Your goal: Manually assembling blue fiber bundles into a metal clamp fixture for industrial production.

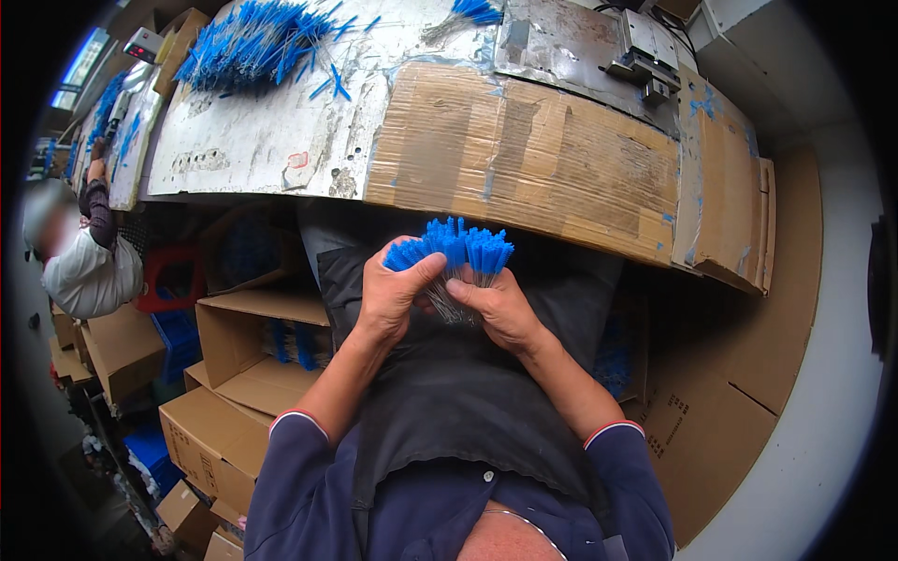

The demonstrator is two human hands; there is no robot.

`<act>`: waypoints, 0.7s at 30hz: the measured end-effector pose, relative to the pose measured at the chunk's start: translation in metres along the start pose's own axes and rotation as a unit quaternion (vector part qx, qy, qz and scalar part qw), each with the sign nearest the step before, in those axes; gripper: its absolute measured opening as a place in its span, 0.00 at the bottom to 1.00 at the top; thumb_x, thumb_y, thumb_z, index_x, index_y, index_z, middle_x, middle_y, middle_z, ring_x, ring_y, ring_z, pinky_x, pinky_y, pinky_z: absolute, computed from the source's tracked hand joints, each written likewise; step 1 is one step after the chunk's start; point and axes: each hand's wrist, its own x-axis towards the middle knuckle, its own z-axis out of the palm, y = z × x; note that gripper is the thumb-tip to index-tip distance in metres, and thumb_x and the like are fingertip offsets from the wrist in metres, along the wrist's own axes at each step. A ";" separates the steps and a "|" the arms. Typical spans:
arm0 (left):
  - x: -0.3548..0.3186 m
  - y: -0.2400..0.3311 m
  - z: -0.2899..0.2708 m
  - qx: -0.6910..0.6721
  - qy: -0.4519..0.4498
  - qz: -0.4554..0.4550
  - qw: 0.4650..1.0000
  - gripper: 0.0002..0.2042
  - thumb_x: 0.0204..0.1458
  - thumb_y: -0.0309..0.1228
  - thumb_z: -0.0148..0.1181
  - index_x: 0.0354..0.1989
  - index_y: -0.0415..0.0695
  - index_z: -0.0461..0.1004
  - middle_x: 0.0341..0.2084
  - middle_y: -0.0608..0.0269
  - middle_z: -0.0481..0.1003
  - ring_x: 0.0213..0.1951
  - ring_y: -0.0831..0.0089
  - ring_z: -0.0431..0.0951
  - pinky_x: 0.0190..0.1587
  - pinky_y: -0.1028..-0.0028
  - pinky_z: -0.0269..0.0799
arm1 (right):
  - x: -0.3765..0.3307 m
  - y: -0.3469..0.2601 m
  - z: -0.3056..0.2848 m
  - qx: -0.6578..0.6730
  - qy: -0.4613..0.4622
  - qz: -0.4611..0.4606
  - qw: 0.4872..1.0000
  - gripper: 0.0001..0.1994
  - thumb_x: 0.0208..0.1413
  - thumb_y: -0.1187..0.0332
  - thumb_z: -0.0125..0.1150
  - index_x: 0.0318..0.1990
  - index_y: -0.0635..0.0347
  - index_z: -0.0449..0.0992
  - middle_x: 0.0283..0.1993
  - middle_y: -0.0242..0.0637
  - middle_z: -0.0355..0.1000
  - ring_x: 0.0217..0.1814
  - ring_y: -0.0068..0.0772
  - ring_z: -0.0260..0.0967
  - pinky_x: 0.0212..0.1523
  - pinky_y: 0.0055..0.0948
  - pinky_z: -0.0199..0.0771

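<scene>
Between my two hands, over my black apron, is a thick bundle of blue-bristled wire brushes (456, 245). Their blue heads point up and away from me, and the thin wire stems hang down below. My left hand (395, 292) grips the bundle's left side, thumb laid across the front just under the bristles. On the other side my right hand (500, 304) is closed round the stems, its thumb also in front. The fingers behind the bundle are mostly hidden.
The workbench (253, 154) carries a big pile of blue brushes (257, 42), a smaller bunch (472, 13) and a metal fixture (645, 70). A cardboard sheet (524, 150) covers its near edge. Open cartons (253, 341) stand at my left; a co-worker (89, 262) sits farther left.
</scene>
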 end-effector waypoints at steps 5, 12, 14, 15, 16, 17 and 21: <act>-0.006 0.009 0.010 -0.073 -0.028 -0.019 0.997 0.15 0.56 0.28 0.69 0.50 0.40 0.76 0.35 0.66 0.80 0.32 0.80 0.78 0.33 0.79 0.75 | 0.001 -0.011 0.001 0.075 -0.086 0.065 0.991 0.19 0.64 0.74 0.59 0.61 0.65 0.69 0.54 0.45 0.75 0.48 0.41 0.80 0.50 0.40 0.85; -0.007 0.008 0.013 -0.017 -0.051 -0.023 0.998 0.16 0.55 0.26 0.69 0.52 0.39 0.77 0.36 0.65 0.80 0.34 0.81 0.78 0.35 0.79 0.75 | 0.001 -0.004 -0.007 0.099 -0.129 0.054 0.985 0.20 0.64 0.72 0.58 0.62 0.66 0.67 0.53 0.49 0.75 0.50 0.48 0.80 0.50 0.43 0.86; -0.005 0.004 0.005 -0.009 -0.054 -0.032 0.998 0.16 0.54 0.27 0.71 0.50 0.38 0.77 0.37 0.63 0.81 0.36 0.78 0.79 0.38 0.77 0.77 | 0.000 -0.003 -0.010 0.128 -0.127 0.071 0.981 0.20 0.65 0.71 0.56 0.63 0.67 0.66 0.52 0.52 0.76 0.51 0.50 0.80 0.51 0.43 0.84; -0.005 0.004 0.002 -0.001 -0.058 -0.040 0.997 0.16 0.53 0.27 0.72 0.49 0.38 0.77 0.38 0.61 0.81 0.38 0.76 0.81 0.41 0.75 0.78 | 0.001 -0.001 -0.013 0.129 -0.127 0.071 0.981 0.20 0.65 0.71 0.56 0.63 0.67 0.66 0.52 0.52 0.76 0.51 0.50 0.80 0.51 0.43 0.84; -0.004 0.002 0.002 0.000 -0.059 -0.041 0.997 0.16 0.53 0.27 0.72 0.49 0.38 0.77 0.38 0.61 0.81 0.38 0.76 0.81 0.41 0.75 0.78 | 0.002 0.001 -0.016 0.148 -0.144 0.084 0.975 0.21 0.66 0.69 0.55 0.64 0.68 0.66 0.53 0.54 0.76 0.52 0.53 0.79 0.54 0.45 0.83; -0.004 0.002 0.004 -0.005 -0.051 -0.032 0.998 0.15 0.53 0.27 0.72 0.47 0.38 0.78 0.39 0.59 0.82 0.38 0.74 0.81 0.42 0.74 0.79 | 0.002 0.001 -0.018 0.168 -0.162 0.096 0.968 0.22 0.67 0.67 0.53 0.64 0.68 0.65 0.53 0.56 0.75 0.54 0.56 0.78 0.56 0.46 0.81; -0.006 0.001 0.006 -0.039 -0.047 -0.030 0.998 0.14 0.54 0.26 0.70 0.47 0.37 0.78 0.42 0.54 0.82 0.40 0.71 0.83 0.44 0.73 0.80 | 0.002 0.002 -0.020 0.185 -0.199 0.090 0.958 0.23 0.69 0.65 0.50 0.66 0.69 0.64 0.55 0.59 0.74 0.57 0.60 0.76 0.61 0.49 0.76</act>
